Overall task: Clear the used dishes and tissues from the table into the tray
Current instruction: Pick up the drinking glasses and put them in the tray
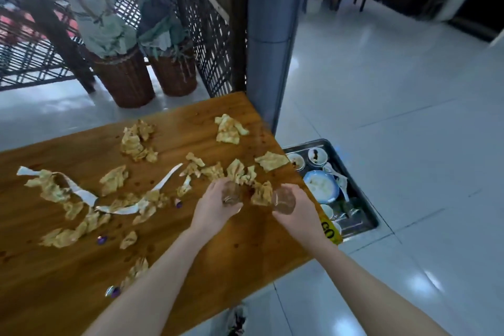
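Near the worktop's point(191, 254) right edge, the left hand point(215, 209) has its fingers curled round a clear glass point(231, 195), and the right hand point(300, 213) grips a second glass point(284, 201) the same way. Both are raised just above the wood. The step in hand looks like the last of the dishes. No other crockery shows on the worktop, but crumpled tissues point(136, 142) and white paper strips point(81, 194) lie across most of it.

The next move probably calls for a swing to the right and a long reach down. The tray point(360, 194) sits on the floor point(381, 90), half tucked under the worktop's edge, and is already crowded with a bowl point(321, 185), small cups and spoons. The glasses would need a free gap and a gentle landing.

Beyond the worktop are pale glossy tiles, two wicker baskets point(125, 82) of faded greenery, a dark lattice screen point(204, 22) and a grey pillar point(270, 35). Dim furniture stands at the far right.
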